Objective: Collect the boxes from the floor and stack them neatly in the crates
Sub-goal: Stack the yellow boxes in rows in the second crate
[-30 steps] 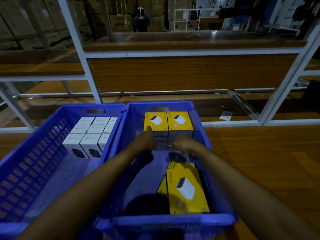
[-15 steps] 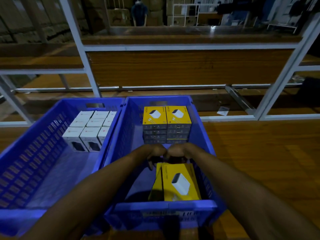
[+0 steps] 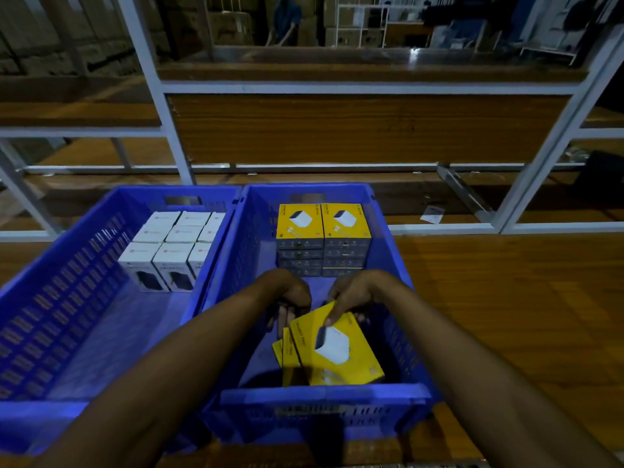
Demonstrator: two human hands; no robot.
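1. Reaching forward and down, both bare arms go into the right crate, with the two hands close together near its middle.
2. The left hand has its fingers curled down against the far left end of the loose yellow boxes.
3. The right hand grips the far edge of the same bunch. One finger lies pressed flat on the top box.
4. I count three loose yellow boxes. They lean together, tilted, far end up, near the front wall of the right crate.
5. The stacked yellow boxes stand in two piles side by side at the far wall of that crate. Each pile is a few boxes high, but the light is too dim to count them for sure.
6. The left crate holds white boxes at its far right corner. Nine tops show, in three rows of three.
7. There are two blue crates, side by side and touching, on the wooden floor.
8. A white metal rack stands behind them.
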